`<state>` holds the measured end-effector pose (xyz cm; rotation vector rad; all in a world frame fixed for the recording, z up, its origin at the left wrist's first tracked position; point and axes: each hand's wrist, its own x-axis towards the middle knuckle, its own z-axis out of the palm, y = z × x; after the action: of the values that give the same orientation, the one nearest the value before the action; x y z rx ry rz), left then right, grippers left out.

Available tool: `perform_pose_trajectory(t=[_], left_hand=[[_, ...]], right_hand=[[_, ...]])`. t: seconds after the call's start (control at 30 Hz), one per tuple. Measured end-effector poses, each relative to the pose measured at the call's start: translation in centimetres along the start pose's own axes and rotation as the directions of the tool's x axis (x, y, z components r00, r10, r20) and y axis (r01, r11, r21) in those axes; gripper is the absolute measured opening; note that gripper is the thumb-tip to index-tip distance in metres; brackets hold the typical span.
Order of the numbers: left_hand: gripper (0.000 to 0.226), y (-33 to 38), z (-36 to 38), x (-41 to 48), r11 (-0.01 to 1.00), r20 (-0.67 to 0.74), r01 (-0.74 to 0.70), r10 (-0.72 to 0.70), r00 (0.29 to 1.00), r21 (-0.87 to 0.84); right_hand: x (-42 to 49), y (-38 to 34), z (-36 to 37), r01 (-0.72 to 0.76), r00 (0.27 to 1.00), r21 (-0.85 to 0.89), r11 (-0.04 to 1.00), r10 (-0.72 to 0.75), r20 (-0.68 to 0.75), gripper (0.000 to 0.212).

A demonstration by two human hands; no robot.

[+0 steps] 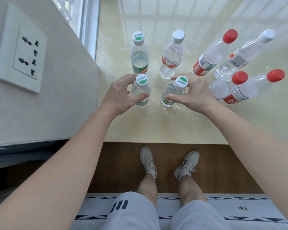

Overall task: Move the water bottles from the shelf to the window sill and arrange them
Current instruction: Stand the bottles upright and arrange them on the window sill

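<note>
Arranging step: left hand (119, 95) and right hand (192, 92) loosely clasped two green-capped Cestbon bottles (141, 90) (174, 92) nearest the sill (156, 128) edge; alignment presumably follows.

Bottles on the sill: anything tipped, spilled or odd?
Nothing stands out. All eight bottles stand capped on the window sill, no spill visible. The left hand and right hand each grip a green-capped bottle.

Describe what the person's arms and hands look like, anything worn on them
Both arms are bare all the way down, with no sleeves in view. The left hand and right hand wear no gloves, and no rings, watch or bracelets are visible on the fingers or wrists.
</note>
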<state>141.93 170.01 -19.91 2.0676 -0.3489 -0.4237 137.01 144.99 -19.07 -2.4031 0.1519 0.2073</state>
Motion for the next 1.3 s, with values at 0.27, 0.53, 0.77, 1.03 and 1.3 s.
perform_pose_trajectory(t=[0.27,0.53,0.77,1.03,1.3], left_hand=[[0.084,0.9,-1.3,-0.8,0.994,0.024,0.045,-0.048,0.999,0.104],[0.068,1.5,-5.1,0.3,0.895,-0.082,0.205,-0.189,0.979,0.396],[0.068,3.2,-4.8,6.1,0.925,-0.169,0.226,-0.181,0.969,0.306],[0.066,3.3,-2.6,11.0,0.948,-0.197,0.216,-0.171,0.965,0.235],[0.045,3.0,-3.2,12.3,0.951,-0.104,0.155,-0.131,0.986,0.267]], right_hand=[[-1.2,-1.0,-1.8,-0.079,0.995,0.057,0.995,0.075,0.073,0.101],[-1.2,-2.7,-7.2,-0.079,0.997,0.162,0.984,0.082,-0.013,0.077],[5.5,-1.9,-6.7,-0.128,0.991,0.022,0.992,0.128,-0.027,0.079],[10.9,-1.1,-3.7,-0.163,0.986,0.024,0.986,0.163,-0.033,0.089],[11.9,-0.5,-3.6,-0.089,0.996,0.003,0.996,0.089,-0.018,0.051]])
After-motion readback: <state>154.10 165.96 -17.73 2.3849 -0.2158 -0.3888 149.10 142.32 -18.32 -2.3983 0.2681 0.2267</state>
